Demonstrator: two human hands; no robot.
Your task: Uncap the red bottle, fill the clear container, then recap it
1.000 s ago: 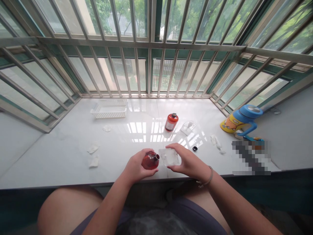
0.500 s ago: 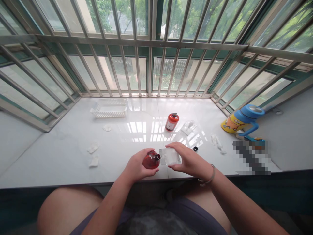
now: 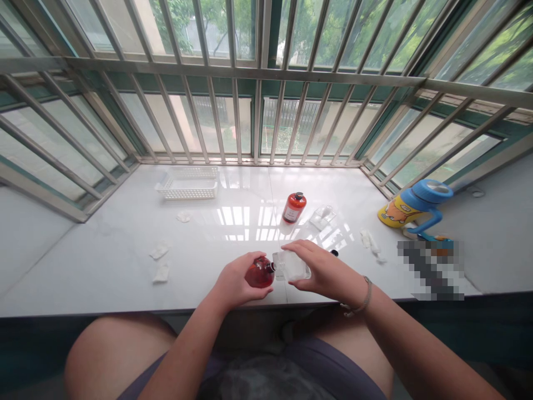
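My left hand is closed round a dark red bottle, which is tilted so its black neck points right. In my right hand is a clear plastic container, gripped between thumb and fingers. The container's left end is right at the bottle's neck; whether the two touch I cannot tell. Partly hidden behind my right hand lies a small black cap. Farther back, an orange-red bottle with a black top and a pale label stands upright, and a clear plastic piece lies beside it.
A white perforated basket sits at the back left of the white counter. Crumpled tissues are scattered left and right. At the right stands a blue and yellow flask next to a blurred-out patch. Metal bars line the window behind.
The container and bottle neck have drawn slightly closer together. My right hand now covers part of the black cap. The whole view has shifted a little.
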